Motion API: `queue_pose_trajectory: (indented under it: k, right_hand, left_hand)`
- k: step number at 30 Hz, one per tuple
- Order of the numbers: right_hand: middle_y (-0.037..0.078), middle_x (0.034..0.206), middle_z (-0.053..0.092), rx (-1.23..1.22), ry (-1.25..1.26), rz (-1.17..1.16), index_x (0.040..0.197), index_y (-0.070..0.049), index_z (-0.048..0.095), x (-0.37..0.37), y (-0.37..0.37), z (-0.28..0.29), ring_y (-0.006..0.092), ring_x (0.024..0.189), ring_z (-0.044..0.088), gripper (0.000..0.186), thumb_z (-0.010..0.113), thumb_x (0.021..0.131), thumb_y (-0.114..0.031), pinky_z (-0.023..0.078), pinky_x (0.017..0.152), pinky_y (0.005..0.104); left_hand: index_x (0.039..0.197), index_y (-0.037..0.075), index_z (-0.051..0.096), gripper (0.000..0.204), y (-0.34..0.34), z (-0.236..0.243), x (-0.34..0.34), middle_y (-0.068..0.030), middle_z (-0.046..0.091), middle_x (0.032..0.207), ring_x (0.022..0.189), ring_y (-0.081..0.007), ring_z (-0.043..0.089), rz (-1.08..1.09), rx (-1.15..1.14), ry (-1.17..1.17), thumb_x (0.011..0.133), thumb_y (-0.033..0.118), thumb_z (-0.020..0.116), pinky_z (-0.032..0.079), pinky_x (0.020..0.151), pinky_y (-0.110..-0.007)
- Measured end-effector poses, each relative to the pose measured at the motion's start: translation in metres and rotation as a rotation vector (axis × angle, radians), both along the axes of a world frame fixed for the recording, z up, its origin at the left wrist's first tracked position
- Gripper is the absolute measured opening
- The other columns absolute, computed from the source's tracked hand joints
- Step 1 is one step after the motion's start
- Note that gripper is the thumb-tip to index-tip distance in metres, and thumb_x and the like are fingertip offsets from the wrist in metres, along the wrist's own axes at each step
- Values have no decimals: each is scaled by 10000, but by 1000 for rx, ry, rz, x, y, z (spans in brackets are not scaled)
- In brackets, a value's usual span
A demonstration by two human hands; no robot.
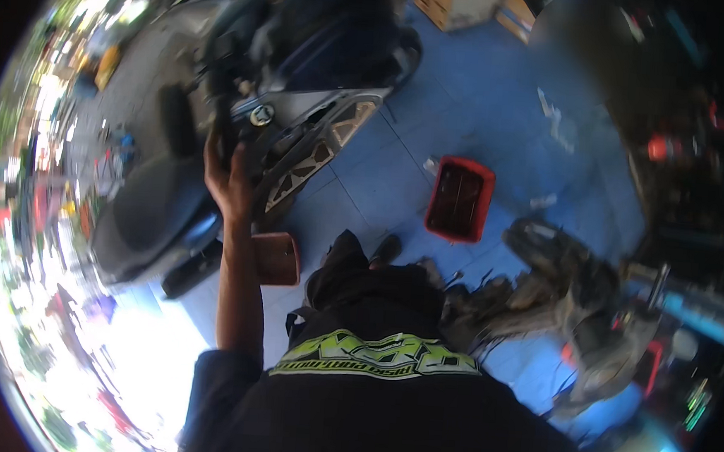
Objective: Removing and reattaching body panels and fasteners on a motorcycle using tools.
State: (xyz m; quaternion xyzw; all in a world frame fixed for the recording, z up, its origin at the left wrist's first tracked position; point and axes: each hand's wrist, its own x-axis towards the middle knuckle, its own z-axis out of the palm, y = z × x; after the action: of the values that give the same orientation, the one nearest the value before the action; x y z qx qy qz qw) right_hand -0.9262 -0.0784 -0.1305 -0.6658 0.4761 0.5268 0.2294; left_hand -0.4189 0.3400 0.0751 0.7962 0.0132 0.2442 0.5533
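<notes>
Up high, left hand gripping scooter, red tray nearby

The left hand is raised against the side of a partly stripped dark scooter, its fingers closed around a black part of the bodywork just beside a silver perforated metal panel. The picture is blurred, so the exact part gripped cannot be made out. The bare forearm comes up from a black sleeve. Below the hand a small brown square stool stands on the blue tiled floor. A red rectangular plastic tray lies on the floor to the right, well apart from the scooter. Near it, lower right, sits a heap of grey dismantled engine parts. The right hand is out of sight.
</notes>
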Motion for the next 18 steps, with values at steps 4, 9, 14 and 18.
queue_pose_trajectory:
  k: [4, 9, 14, 18]
  right_hand:
    - [248, 1016, 662, 32, -421, 164, 945, 32, 678, 86, -25, -66, 375, 968, 633, 397, 515, 911, -329, 476, 835, 461]
    - [226, 899, 679, -454, -1095, -49, 974, -12, 665, 258, -11, -153, 384, 897, 655, 379, 638, 831, -362, 505, 795, 466]
    - [270, 1016, 658, -92, -977, 6, 1069, 1, 642, 373, 35, -236, 439, 1023, 617, 443, 661, 827, -370, 490, 875, 487]
    - [332, 1245, 529, -203, -880, 222, 1306, 6, 472, 433, 59, -315, 481, 1148, 528, 676, 648, 853, -464, 450, 950, 519]
  left_hand:
    - [1326, -51, 522, 439, -9, 0, 3, -174, 543, 1350, 1278, -292, 482, -2, 315, -119, 914, 99, 549, 318, 1101, -390]
    - [1197, -96, 596, 389, -38, -3, 37, -226, 603, 1229, 1240, -393, 501, -152, 576, -475, 943, 190, 531, 360, 1064, -474]
    - [1049, -137, 614, 407, -71, -2, 93, -226, 661, 981, 921, -343, 648, -374, 616, -630, 989, 218, 425, 521, 835, -413]
    - [832, 69, 725, 399, -64, 28, 138, -63, 700, 790, 637, -202, 658, 431, 1459, -1263, 1000, 272, 426, 503, 518, -298]
